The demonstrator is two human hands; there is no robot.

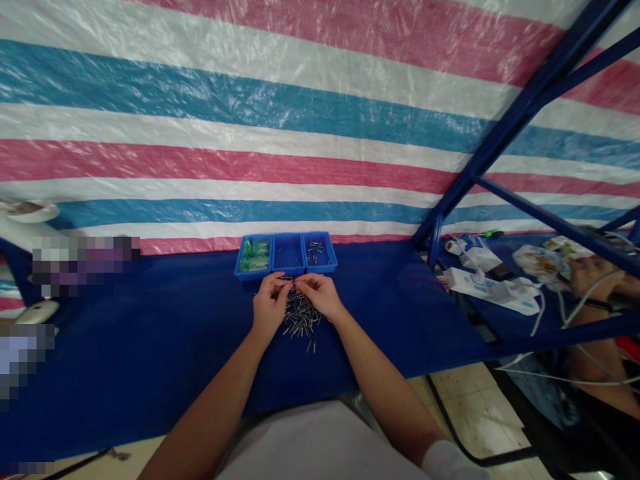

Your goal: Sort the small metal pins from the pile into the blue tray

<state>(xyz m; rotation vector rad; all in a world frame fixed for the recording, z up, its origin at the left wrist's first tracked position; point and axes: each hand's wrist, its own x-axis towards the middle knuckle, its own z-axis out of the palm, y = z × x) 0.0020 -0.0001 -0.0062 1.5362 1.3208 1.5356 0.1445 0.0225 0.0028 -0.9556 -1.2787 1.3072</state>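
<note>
My left hand and my right hand meet over a pile of thin metal pins on the dark blue table. Each hand has its thumb and fingers pinched together, and what lies between the fingertips is too small to make out. Just beyond them stand joined blue trays. The left tray holds green and clear pieces, the middle tray has a few small pins, and the right tray contains several short metal pieces.
A striped plastic sheet hangs behind the table. Blue metal bars rise at the right. Beyond them are a white power strip, cables, plastic bags and another person's hand. Blurred objects stand at far left.
</note>
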